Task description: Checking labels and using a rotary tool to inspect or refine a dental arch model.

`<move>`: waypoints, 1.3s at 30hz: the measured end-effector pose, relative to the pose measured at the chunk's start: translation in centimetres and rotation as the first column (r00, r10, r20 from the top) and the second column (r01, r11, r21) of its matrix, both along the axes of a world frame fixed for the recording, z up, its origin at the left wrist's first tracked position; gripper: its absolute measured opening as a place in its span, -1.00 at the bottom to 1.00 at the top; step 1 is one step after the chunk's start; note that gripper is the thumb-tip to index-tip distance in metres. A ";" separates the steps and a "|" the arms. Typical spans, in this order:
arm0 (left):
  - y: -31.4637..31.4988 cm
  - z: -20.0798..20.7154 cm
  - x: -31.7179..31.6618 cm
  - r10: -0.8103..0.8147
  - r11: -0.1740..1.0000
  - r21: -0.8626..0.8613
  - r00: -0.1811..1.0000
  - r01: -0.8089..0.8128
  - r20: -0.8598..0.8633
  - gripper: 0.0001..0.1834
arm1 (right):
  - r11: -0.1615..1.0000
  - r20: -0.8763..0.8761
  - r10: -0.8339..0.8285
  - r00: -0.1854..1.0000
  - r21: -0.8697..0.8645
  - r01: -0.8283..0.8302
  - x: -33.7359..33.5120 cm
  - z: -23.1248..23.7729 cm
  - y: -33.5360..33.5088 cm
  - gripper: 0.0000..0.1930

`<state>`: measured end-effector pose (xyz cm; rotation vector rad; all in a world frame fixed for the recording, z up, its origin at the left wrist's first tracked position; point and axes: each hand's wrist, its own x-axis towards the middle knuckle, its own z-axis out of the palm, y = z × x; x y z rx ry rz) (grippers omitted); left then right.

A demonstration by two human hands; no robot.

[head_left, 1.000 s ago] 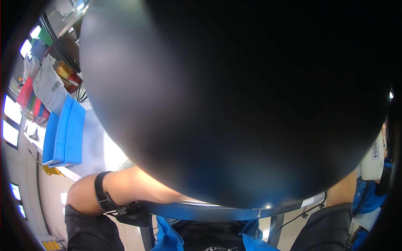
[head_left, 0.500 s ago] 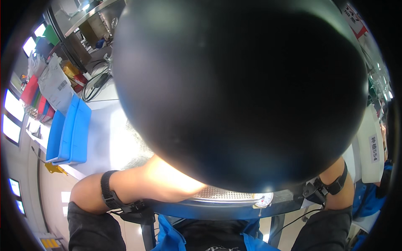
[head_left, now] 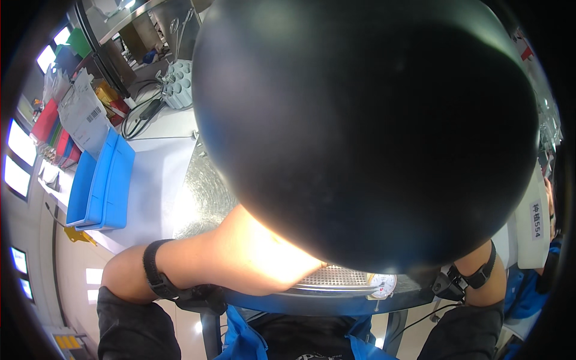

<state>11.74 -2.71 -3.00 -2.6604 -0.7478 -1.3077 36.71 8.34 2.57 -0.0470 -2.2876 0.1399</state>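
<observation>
A large, dark, rounded object fills the middle of the view, close and blurred, and covers most of the work surface. My left hand, brightly lit, reaches in over the bench's near edge. Its fingers pass behind the dark object, so whatever they hold is hidden. Beside it lies a perforated metal plate, and at that plate's right end is a gauge with a round white dial. My right forearm comes in from the lower right, with the hand hidden behind the dark object.
Blue plastic bins stand at the left. A scratched metal sheet lies on the white bench. Farther back are a grey holder with round holes and black cables. A white container stands at the right.
The view has shifted, so the dark object sits farther right and more of the metal sheet and the grey holder shows. My left hand has moved right, nearer the dial gauge.
</observation>
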 end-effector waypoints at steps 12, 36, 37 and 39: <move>0.1 0.9 0.1 -0.045 0.999 -0.016 0.998 0.046 0.041 -0.83 | 0.999 0.059 -0.032 0.998 0.007 0.032 0.4 0.4 -0.4 -0.75; -0.2 0.8 -0.1 -0.017 0.999 0.024 0.991 0.021 -0.133 -0.80 | 1.000 -0.013 -0.004 1.000 0.022 0.004 0.6 0.0 -0.4 -0.75; -0.1 1.0 0.0 -0.031 0.999 -0.019 0.991 0.029 -0.132 -0.81 | 1.000 -0.015 -0.013 1.000 0.023 0.014 0.8 0.2 -0.5 -0.76; -0.9 0.4 -0.8 0.029 0.995 -0.090 0.984 -0.046 -0.175 -0.81 | 0.998 -0.066 0.063 0.996 -0.005 -0.063 -0.6 -1.2 0.5 -0.76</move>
